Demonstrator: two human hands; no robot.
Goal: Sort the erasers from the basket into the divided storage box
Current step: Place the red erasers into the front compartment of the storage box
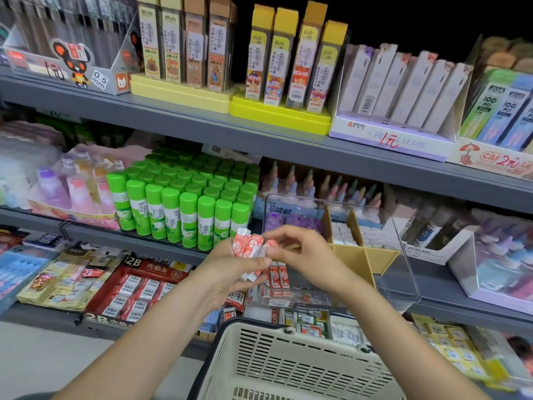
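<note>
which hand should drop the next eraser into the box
Probably the right hand. It is already pinching the end of one eraser in the bunch and sits right in front of the clear box. The left hand grips the bunch, further from the box.

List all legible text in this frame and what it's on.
"Storage box": label on the clear divided box
"2B": red eraser tray
"0.5 mm": tag on the pen display
"PENCIL LEADS": lilac carton, partly overwritten in red
"100 PCS": lead packs
"2B/0.7": brown lead boxes
Too blurred: erasers gripped in the left hand, glue sticks, price stickers.
</note>
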